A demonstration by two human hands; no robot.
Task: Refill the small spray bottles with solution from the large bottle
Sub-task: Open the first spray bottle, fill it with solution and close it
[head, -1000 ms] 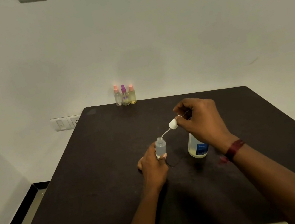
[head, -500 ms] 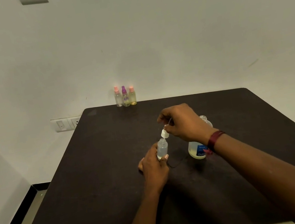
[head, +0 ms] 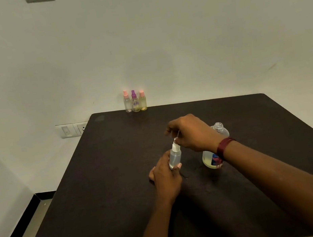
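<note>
Spray bottle [head: 174, 155] gripped in left hand [head: 167, 177], right hand [head: 191, 133] pinching its cap [head: 176, 147]: a crooked twist could leak, a stray nudge could tip the open large bottle [head: 219, 130] just right.

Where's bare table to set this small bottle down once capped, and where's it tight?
Bare: the left half of the table, from its left edge to the left hand; also the far right, between the three spray bottles at the back edge and the large bottle. Tight: the middle, where the right hand, small bottle and large bottle bunch together.
</note>
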